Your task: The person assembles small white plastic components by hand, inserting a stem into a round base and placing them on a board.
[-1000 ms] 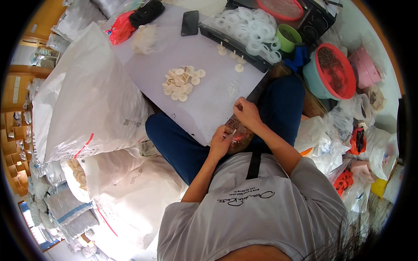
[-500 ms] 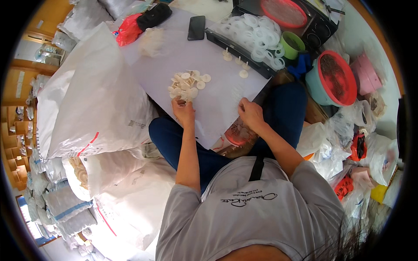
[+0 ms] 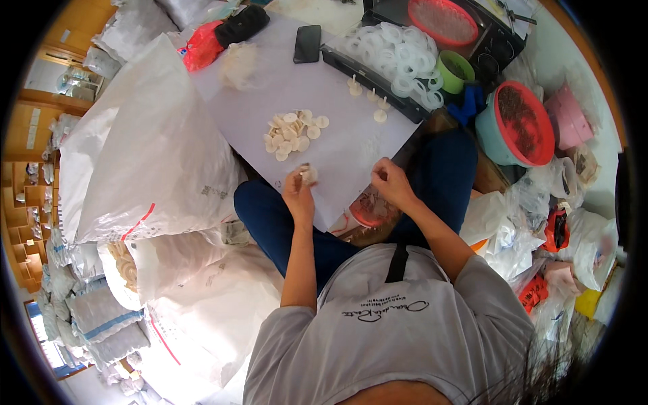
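Observation:
My left hand (image 3: 297, 192) is closed on a small cream disc (image 3: 308, 175), held just above the near part of the white board (image 3: 337, 145). Beyond it lies a loose pile of similar cream discs (image 3: 291, 131). Over the board's right side, my right hand (image 3: 390, 179) has its thumb and fingers pinched together; whatever they hold is too small to make out. Several discs with upright stems (image 3: 380, 115) stand along the board's right, beside a black tray (image 3: 374, 81). Translucent white rings (image 3: 398, 57) are heaped in that tray.
A black phone (image 3: 307, 44) lies at the board's far side, near a red bag (image 3: 201, 47). To the right are a green cup (image 3: 456, 71) and a blue-green bucket with a red basin (image 3: 503, 131). Large white sacks (image 3: 142, 148) crowd the left.
My left hand has drawn back from the pile toward me and slightly right, bringing a cream disc with it. My right hand has shifted only slightly.

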The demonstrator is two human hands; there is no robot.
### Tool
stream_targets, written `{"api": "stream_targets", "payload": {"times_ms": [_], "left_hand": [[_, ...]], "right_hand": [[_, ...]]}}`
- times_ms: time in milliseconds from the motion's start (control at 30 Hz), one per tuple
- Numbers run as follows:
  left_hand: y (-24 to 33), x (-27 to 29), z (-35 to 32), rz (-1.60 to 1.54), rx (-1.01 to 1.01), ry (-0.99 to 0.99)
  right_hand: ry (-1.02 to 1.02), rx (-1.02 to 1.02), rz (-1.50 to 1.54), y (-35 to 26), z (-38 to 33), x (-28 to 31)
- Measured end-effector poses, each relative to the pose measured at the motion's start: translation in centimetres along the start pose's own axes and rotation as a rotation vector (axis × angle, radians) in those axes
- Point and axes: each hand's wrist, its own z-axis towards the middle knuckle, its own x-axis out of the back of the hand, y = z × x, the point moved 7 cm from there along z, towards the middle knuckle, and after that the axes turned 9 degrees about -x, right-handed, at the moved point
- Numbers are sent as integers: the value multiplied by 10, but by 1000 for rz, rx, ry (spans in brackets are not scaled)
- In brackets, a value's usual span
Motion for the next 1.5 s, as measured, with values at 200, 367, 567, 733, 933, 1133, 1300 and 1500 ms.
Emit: {"api": "stream_targets", "payload": {"times_ms": [200, 367, 567, 733, 933, 1133, 1300, 1500], "left_hand": [[26, -39, -56, -225, 337, -239], [37, -46, -69, -261, 390, -296], [39, -44, -72, -207, 334, -378], [44, -45, -70, -180, 352, -421], [48, -43, -67, -62, 316, -493], [51, -43, -69, 36, 334, -621], [46, -37, -77, -236, 461, -647], [44, -42, -88, -390, 537, -415]], "right_hand": [[-284, 38, 213, -39, -29, -26], [-371, 98, 233, -47, -39, -35], [-420, 118, 223, -52, -42, -38], [-477, 26, 372, -46, -43, -41], [-485, 45, 312, -45, -46, -40], [-556, 1, 226, -43, -55, -39], [-759, -122, 474, -48, -66, -45], [-766, -309, 575, -28, -69, -55]]}}
